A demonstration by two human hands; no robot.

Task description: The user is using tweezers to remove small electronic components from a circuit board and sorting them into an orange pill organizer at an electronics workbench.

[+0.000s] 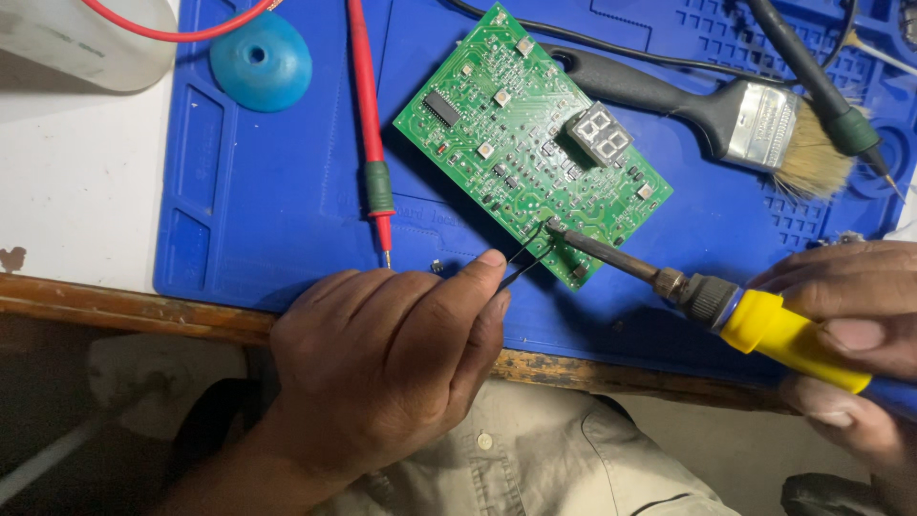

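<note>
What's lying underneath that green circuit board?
The green circuit board lies on a blue work mat, beside a red probe. Whatever sits directly beneath the board is covered.

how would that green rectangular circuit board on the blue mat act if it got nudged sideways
The green rectangular circuit board looks thin and flat, so it is probably light and stiff. It lies unclamped on the blue mat, so a nudge would likely slide or turn it. Its small raised parts and the grey two-digit display seem fragile.

A grey rectangular 2-digit display (599, 134) sits on the green circuit board (497, 124).
</note>
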